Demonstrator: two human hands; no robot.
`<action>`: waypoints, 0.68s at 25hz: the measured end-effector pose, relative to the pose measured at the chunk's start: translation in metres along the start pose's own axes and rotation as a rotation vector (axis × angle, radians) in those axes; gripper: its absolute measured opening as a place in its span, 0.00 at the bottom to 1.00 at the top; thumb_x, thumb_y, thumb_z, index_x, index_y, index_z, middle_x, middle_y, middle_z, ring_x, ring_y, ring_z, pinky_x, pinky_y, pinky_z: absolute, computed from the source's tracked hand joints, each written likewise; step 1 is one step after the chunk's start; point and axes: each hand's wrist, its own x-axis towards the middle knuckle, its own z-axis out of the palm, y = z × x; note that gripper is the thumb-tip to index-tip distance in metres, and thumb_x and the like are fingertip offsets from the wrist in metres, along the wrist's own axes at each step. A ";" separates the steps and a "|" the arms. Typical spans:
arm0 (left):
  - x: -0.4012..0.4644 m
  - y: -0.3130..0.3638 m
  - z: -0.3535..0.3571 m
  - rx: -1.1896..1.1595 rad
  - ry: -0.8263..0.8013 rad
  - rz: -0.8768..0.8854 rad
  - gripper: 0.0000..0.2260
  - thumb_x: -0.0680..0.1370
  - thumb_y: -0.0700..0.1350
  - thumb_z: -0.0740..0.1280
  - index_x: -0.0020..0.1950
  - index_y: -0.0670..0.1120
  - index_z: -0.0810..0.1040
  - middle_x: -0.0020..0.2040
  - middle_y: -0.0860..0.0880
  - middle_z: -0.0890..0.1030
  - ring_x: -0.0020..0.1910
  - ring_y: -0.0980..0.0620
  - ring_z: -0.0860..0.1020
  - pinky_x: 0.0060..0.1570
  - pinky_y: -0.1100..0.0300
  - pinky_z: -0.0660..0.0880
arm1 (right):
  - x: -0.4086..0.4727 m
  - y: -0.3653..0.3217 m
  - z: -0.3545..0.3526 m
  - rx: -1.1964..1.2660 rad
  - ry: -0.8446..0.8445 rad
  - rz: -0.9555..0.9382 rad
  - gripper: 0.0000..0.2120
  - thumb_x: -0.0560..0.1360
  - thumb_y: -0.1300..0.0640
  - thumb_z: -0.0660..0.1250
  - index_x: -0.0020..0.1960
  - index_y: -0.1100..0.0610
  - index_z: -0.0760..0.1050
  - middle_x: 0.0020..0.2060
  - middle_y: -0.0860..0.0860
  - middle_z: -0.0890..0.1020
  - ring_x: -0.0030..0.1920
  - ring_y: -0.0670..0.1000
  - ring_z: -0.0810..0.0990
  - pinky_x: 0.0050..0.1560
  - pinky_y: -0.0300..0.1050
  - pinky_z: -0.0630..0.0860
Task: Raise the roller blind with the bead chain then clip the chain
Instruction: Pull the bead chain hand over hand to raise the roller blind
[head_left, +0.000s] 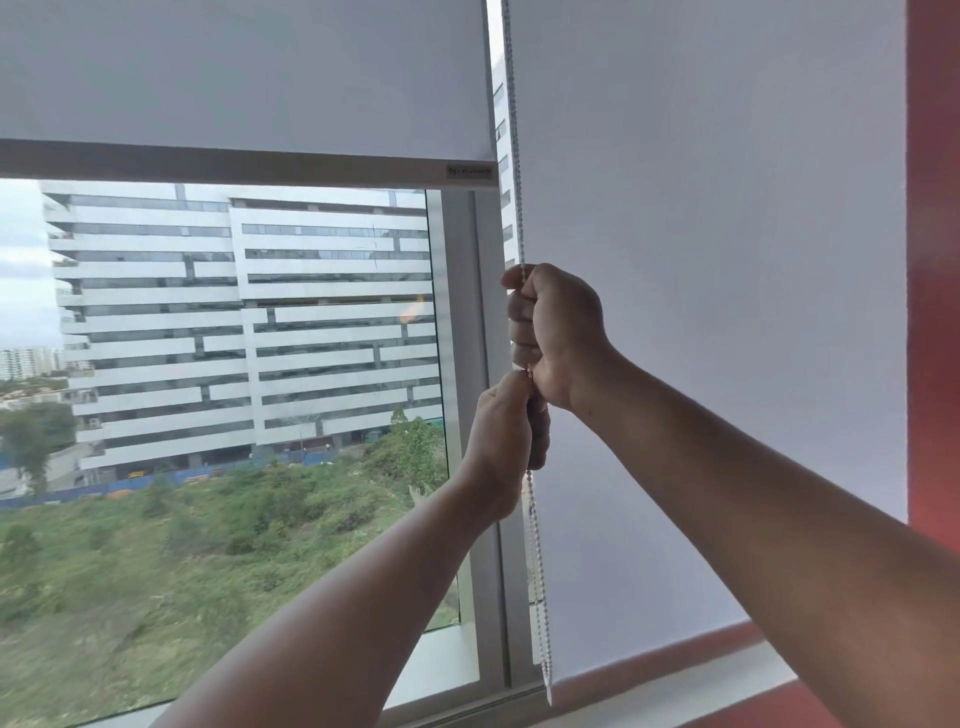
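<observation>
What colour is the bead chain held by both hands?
White, seen best in the head view: the bead chain hangs pale below the hands.

Both fists closed on white bead chain (514, 156) beside grey window frame (480, 312): right hand (553, 332) above, left hand (501, 441) just below, touching. White fabric roller blind (234, 78) partly raised.

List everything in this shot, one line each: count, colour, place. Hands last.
Roller blind: one, white, left window, partly raised.
Second blind: one, white, right, down near the sill.
Bead chain: one loop, white, hanging between the blinds.
Window frame: one, white, centre.
Wall: red, far right.
Building: one, white, outside.
Right hand: one, fisted on the chain, upper.
Left hand: one, gripping the chain just below.
</observation>
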 end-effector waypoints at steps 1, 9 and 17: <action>0.001 0.001 -0.001 0.057 -0.004 0.027 0.16 0.73 0.44 0.55 0.25 0.53 0.64 0.22 0.53 0.64 0.21 0.54 0.59 0.25 0.62 0.56 | 0.000 0.001 0.000 0.029 0.006 -0.008 0.15 0.76 0.66 0.50 0.38 0.54 0.71 0.20 0.44 0.62 0.19 0.45 0.54 0.22 0.36 0.52; 0.050 0.108 -0.004 0.116 0.073 0.315 0.13 0.70 0.37 0.56 0.46 0.41 0.79 0.42 0.42 0.80 0.41 0.46 0.78 0.40 0.54 0.74 | 0.008 0.002 -0.002 -0.071 0.016 -0.047 0.23 0.75 0.64 0.56 0.23 0.52 0.69 0.19 0.44 0.64 0.19 0.46 0.58 0.23 0.36 0.56; 0.076 0.131 0.017 -0.107 0.084 0.075 0.13 0.78 0.36 0.54 0.40 0.45 0.74 0.26 0.52 0.66 0.22 0.54 0.59 0.24 0.62 0.55 | 0.012 0.022 -0.005 -0.137 0.041 -0.103 0.21 0.73 0.64 0.54 0.24 0.50 0.64 0.19 0.46 0.63 0.19 0.47 0.56 0.23 0.37 0.54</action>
